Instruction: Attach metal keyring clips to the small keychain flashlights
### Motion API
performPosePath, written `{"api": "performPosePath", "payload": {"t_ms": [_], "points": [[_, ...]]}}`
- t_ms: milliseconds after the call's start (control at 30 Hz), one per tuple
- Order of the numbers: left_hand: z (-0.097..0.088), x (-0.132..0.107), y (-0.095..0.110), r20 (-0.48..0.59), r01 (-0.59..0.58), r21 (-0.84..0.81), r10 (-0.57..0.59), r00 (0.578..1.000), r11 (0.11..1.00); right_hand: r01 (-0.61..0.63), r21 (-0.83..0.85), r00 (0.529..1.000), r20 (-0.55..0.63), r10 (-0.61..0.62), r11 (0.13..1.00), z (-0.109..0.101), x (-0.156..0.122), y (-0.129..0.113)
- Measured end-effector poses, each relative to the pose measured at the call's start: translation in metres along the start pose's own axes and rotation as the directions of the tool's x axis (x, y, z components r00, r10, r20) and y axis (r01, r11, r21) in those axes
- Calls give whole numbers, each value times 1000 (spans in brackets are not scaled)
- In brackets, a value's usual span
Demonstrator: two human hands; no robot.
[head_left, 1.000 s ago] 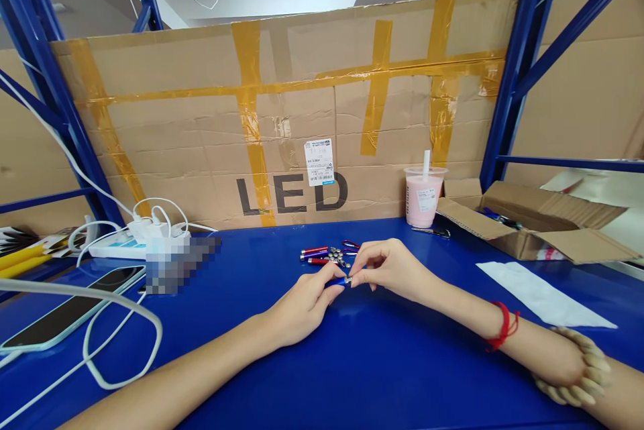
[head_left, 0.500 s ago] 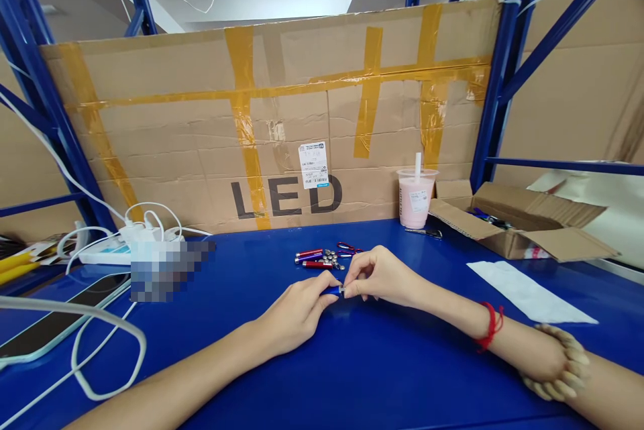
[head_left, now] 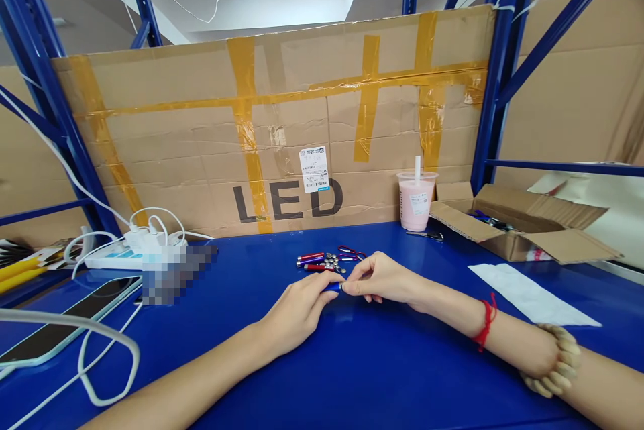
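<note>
Both hands meet over the blue table [head_left: 352, 376] near its middle. My left hand [head_left: 296, 309] pinches a small blue cylinder, a mini flashlight [head_left: 333, 287], by its body. My right hand [head_left: 380, 278] pinches the silver end of the same flashlight with thumb and forefinger. Just behind the hands lie red and blue mini flashlights [head_left: 312, 259], a heap of small silver button cells [head_left: 333, 261] and a red clip [head_left: 349, 252]. A red string and a wooden bead bracelet sit on my right wrist.
A taped cardboard sheet marked LED [head_left: 286, 135] stands behind. A pink drink cup [head_left: 415, 200] and an open carton [head_left: 523, 222] are at the back right, white paper [head_left: 528, 292] to the right. A power strip with cables [head_left: 131, 245] and a phone [head_left: 65, 319] lie left.
The hands stay pinched on the blue flashlight, fingers shifting only slightly. The camera has tilted a little, so the whole scene has drifted in the picture.
</note>
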State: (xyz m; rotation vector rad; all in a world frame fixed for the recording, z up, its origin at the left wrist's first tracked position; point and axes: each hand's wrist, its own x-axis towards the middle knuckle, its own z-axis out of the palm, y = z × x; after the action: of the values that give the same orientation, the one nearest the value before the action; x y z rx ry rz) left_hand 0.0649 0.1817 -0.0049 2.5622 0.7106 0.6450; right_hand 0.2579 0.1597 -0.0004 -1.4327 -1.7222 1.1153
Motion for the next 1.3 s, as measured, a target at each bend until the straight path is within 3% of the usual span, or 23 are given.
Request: {"api": "performPosePath", "payload": {"t_ms": [933,1167,1300], "points": [[3,2,0,-89,119,76,-112,990,990,61,70,997,-48,-57,996,-4,6,-2],[0,-1,1,61,111,-32,-109,992,993,95,-34,995,3,-95,995,-4,6,4],[1,-3,3,90,117,-46,-113,990,992,83,-70,996,37,-81,994,-2,5,3]]}}
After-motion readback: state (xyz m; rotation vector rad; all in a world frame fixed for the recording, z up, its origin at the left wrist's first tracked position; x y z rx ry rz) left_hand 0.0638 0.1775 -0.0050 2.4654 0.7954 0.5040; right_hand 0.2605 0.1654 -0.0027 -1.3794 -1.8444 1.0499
